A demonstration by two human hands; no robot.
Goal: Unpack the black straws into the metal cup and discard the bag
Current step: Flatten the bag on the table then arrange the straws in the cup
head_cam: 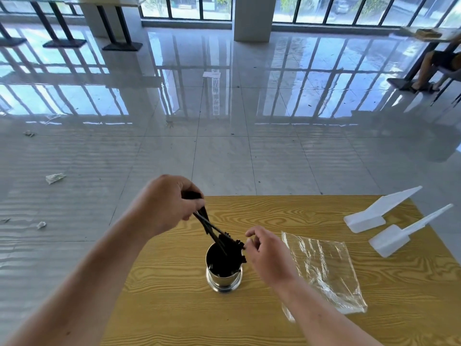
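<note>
A shiny metal cup point(224, 279) stands upright on the wooden table point(174, 295), near its middle. Black straws point(225, 257) fill the cup, their tops poking over the rim. My left hand point(166, 206) hovers above and left of the cup, shut on a few black straws point(208, 224) that slant down into it. My right hand point(264, 253) is at the cup's right rim, fingers curled and touching the straw tops. The clear plastic bag point(324, 268) lies flat and empty on the table to the right of the cup.
Two white plastic scoops point(369, 216) point(394, 240) lie at the table's far right corner. Scraps of litter point(55, 178) dot the glossy tiled floor on the left. A seated person's legs point(429, 68) show at the far right.
</note>
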